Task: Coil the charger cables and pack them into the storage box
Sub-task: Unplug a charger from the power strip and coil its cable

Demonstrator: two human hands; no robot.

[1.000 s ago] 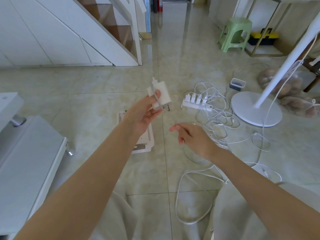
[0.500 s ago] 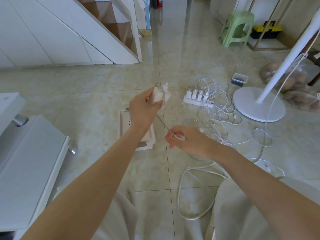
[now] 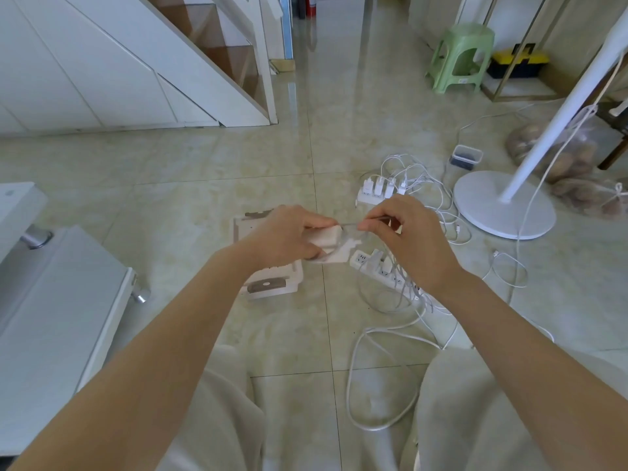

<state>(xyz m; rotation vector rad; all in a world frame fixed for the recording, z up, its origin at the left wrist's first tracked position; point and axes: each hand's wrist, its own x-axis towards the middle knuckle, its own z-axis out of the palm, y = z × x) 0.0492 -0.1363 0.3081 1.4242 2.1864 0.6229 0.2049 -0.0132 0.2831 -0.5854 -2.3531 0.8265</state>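
Left hand (image 3: pixel 289 237) clamps the white charger brick (image 3: pixel 329 236) at frame centre, steadying it as an anchor. Right hand (image 3: pixel 413 237) at its 3 o'clock pinches the thin cable (image 3: pixel 353 225) taut, probably for wrapping. Storage box (image 3: pixel 270 283) lies beneath, 7 o'clock.

I sit on a glossy beige tile floor (image 3: pixel 204 185) that throws back soft daylight. To my left stands a white cabinet (image 3: pixel 51 300) with round metal knobs. Ahead on the left rises a white staircase (image 3: pixel 190 62) with brown wooden treads. Far right stands a pale green plastic stool (image 3: pixel 462 59), with a yellow toolbox (image 3: pixel 518 61) just beside it. Nearer, a white fan base (image 3: pixel 503 205) rests on the tiles.
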